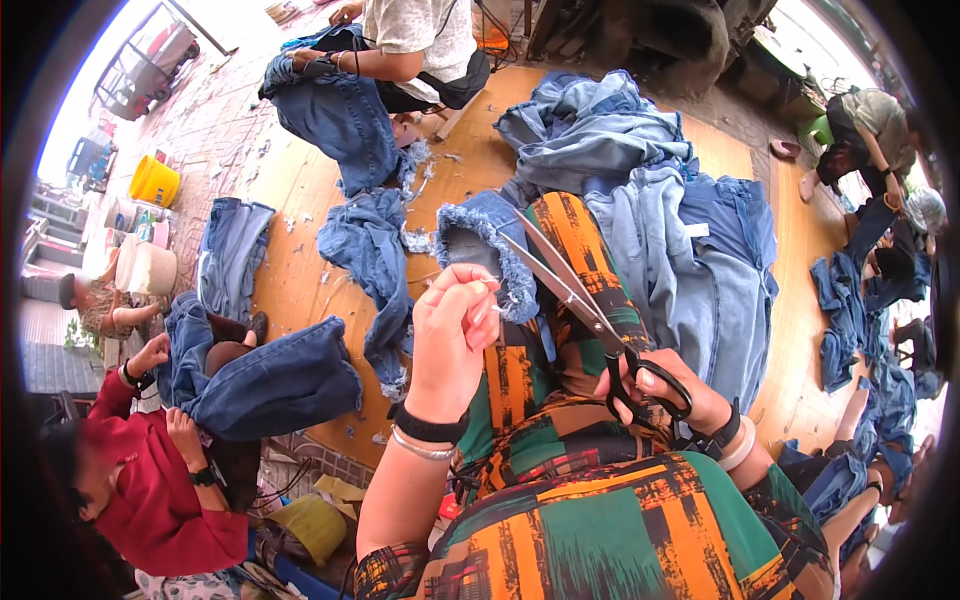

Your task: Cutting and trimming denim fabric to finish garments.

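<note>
My left hand [455, 325] is closed in a pinch in front of a frayed blue jeans hem [485, 225]. Its fingertips cover the hem's lower edge, and I cannot make out what lies between them. Black-handled scissors [575, 290] are in my right hand [680, 390], with fingers through the loops. Their blades are parted and point up and left, tips close by the hem's right side. The frayed leg opening faces up over my lap, and the rest of that garment is partly hidden by my left hand and patterned clothes.
Light blue jeans [670, 270] are heaped ahead and right on a wooden board [290, 260]. Another crumpled denim leg [370, 260] lies left of the hem. A person in red [170, 480] handles jeans at left; another person [400, 50] does so ahead. A yellow bucket [154, 181] stands far left.
</note>
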The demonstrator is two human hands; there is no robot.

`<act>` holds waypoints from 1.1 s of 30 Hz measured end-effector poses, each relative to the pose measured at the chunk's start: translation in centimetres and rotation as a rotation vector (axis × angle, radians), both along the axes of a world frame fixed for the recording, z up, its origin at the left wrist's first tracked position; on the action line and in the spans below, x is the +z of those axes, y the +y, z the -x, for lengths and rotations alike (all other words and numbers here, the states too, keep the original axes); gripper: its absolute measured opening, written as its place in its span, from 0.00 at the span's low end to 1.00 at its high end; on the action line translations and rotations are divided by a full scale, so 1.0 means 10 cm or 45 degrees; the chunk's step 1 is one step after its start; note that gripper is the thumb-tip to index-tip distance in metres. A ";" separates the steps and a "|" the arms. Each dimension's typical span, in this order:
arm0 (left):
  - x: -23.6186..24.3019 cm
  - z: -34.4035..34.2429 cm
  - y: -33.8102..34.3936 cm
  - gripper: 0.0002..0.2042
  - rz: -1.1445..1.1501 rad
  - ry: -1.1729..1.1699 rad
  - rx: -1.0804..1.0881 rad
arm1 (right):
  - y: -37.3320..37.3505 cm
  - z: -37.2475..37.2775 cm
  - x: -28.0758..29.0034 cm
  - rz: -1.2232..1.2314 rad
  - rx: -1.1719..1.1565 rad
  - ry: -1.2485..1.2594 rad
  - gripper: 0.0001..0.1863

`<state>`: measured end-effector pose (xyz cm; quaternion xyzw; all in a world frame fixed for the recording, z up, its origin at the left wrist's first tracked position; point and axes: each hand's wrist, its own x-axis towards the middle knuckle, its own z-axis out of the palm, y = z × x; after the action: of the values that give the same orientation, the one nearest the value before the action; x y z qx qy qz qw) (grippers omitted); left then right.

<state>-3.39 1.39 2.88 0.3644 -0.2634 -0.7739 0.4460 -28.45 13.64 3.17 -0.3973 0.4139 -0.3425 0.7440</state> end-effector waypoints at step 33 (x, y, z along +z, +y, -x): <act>0.08 -0.24 0.13 0.04 0.030 0.080 0.217 | 0.02 0.12 0.02 -0.089 0.098 -0.172 0.30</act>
<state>-0.99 2.72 3.64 0.3558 -0.2264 -0.7410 0.5226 -29.63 13.89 3.40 -0.3627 0.3587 -0.3250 0.7963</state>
